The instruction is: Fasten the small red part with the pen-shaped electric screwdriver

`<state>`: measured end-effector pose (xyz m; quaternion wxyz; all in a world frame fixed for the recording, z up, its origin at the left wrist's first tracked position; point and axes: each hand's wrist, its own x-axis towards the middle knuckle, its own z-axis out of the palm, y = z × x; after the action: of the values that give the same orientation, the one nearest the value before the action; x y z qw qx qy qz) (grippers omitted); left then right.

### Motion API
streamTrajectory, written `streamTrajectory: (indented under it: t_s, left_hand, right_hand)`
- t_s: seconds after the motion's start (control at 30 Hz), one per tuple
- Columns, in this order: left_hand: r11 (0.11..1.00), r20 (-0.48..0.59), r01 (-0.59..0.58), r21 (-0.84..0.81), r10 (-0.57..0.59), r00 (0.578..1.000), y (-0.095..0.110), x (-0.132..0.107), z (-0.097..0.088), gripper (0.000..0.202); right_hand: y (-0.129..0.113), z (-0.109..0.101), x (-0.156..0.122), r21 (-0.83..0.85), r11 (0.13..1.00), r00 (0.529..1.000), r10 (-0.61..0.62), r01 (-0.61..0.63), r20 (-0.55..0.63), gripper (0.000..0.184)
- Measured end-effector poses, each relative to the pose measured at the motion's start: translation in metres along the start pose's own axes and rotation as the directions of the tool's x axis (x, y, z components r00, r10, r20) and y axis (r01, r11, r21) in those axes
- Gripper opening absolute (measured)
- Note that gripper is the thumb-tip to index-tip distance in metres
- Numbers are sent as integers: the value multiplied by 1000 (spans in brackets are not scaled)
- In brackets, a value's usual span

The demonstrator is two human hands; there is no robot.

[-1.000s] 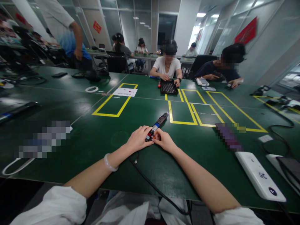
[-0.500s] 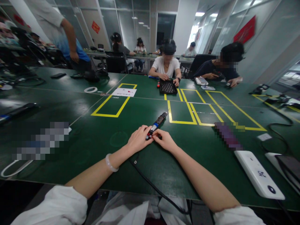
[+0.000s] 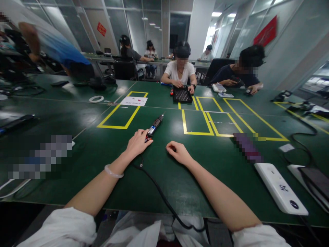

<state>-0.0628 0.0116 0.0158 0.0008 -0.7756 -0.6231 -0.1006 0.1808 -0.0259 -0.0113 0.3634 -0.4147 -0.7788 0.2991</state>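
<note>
My left hand [image 3: 138, 142] has moved left with the long tool [image 3: 155, 126], so now my hands are apart and just that one grips its back end, over the shiny green bench [image 3: 221, 168]. My right hand [image 3: 180, 153] is loosely curled; I can't tell if it hides anything. The tool is thin, silver and blue, with a pointy tip. The black cord [image 3: 166, 202] looks bendy.

Person's left hand [image 3: 137, 142] around a dark tool [image 3: 156, 125] with a blue band, right hand [image 3: 181, 153] loosely curled nearby, green desk [image 3: 218, 164] with yellow tape outlines [image 3: 199, 133], white device [image 3: 279, 185] at right, co-worker [image 3: 181, 71] across handling a black tray [image 3: 182, 94]
</note>
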Motion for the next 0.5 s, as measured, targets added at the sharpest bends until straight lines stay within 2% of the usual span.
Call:
streamTrajectory:
  t_s: [0.13,0.27,0.5]
  left_hand:
    - [984,18,175,16,-176,984,-41,13,-4,62]
    - [942,1,333,36,-333,943,-78,18,-9,63]
    - [890,-47,453,40,-451,891,-121,16,-17,64]
  right_hand:
    - [1,-1,-1,-10,1000,1000,-8,8,3,11]
    - [2,-1,-1,-23,1000,1000,0,1,13,11]
    - [-1,-1,0,-41,999,1000,5,-5,20,10]
